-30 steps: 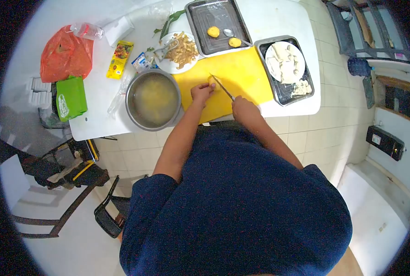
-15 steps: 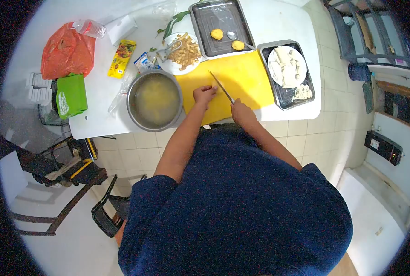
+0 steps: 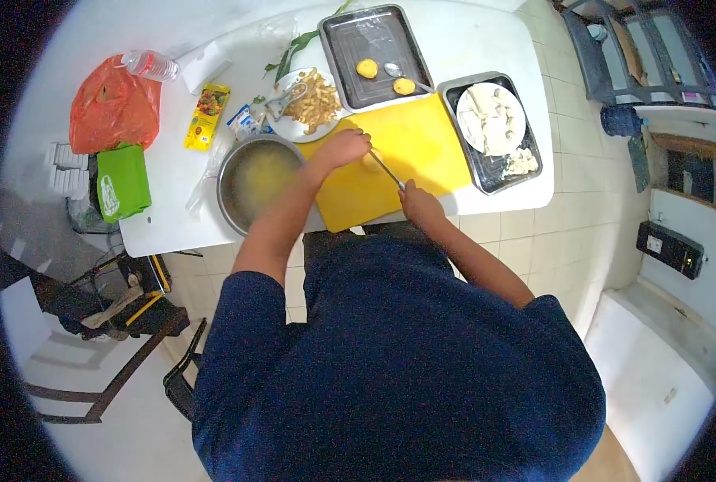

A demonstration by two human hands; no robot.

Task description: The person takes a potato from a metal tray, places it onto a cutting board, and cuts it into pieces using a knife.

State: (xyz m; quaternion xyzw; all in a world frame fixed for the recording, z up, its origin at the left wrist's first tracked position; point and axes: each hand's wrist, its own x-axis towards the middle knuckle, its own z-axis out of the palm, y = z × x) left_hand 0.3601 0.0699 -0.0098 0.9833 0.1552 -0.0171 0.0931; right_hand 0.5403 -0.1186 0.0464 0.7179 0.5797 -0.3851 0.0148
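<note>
Positions by clock face about the yellow cutting board [image 3: 430, 145], 12 being away from the wearer. Knife [image 3: 387, 170], one, over the board, blade toward 11. Right hand [image 3: 421, 206], at 5, closed round the knife's handle. Left hand [image 3: 347, 149], at 10, fingers bent near the blade's far end; whether gripping, cannot tell. Metal pot [image 3: 228, 193], at 9, yellow contents, partly behind the left forearm. Dark baking tray [image 3: 343, 50], at 12, bearing two yellow pieces [image 3: 366, 68] and a spoon [image 3: 392, 70].
</note>
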